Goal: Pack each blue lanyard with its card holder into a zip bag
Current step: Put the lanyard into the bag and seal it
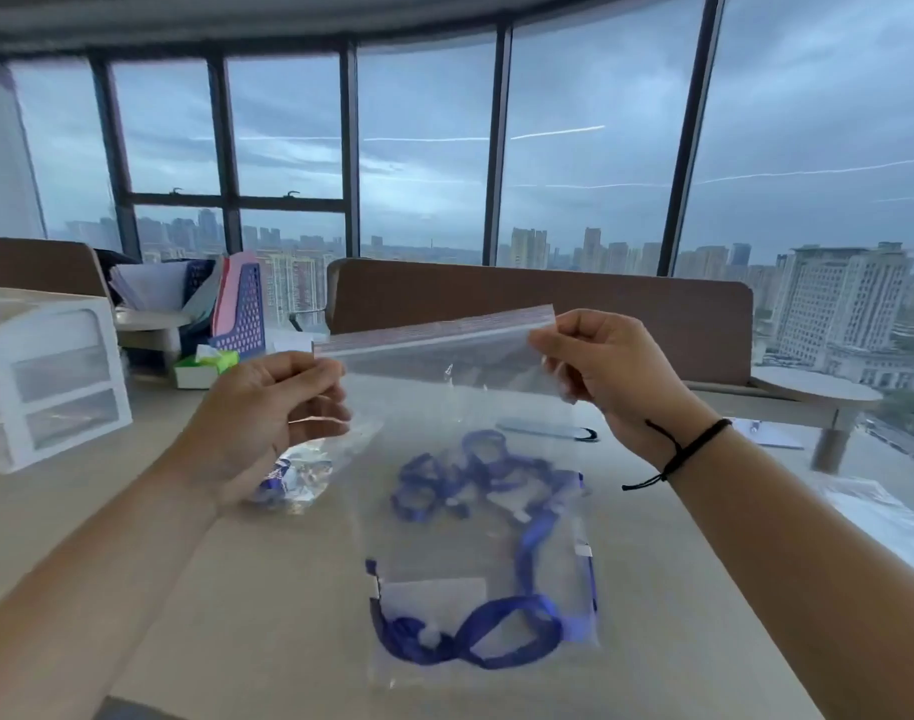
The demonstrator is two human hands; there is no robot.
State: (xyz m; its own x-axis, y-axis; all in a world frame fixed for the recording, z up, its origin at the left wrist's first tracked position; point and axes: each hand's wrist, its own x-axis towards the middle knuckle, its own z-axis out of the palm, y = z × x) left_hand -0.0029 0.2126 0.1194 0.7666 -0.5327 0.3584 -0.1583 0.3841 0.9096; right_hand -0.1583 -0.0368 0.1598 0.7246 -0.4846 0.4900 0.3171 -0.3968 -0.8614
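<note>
A white drawer unit point(49, 376) stands at the desk's point(267, 589) left edge, with a blue file rack point(244, 314) behind it; bare desk surface lies toward the near edge. The left hand point(267, 413) pinches the left end of the zip bag's point(475, 511) seal strip, the right hand point(608, 363) pinches the right end, and the bag hangs between them above the desk. A blue lanyard point(496, 631) and card holder point(434, 597) sit at its bottom. A second packed bag point(299, 475) lies below the left hand.
</note>
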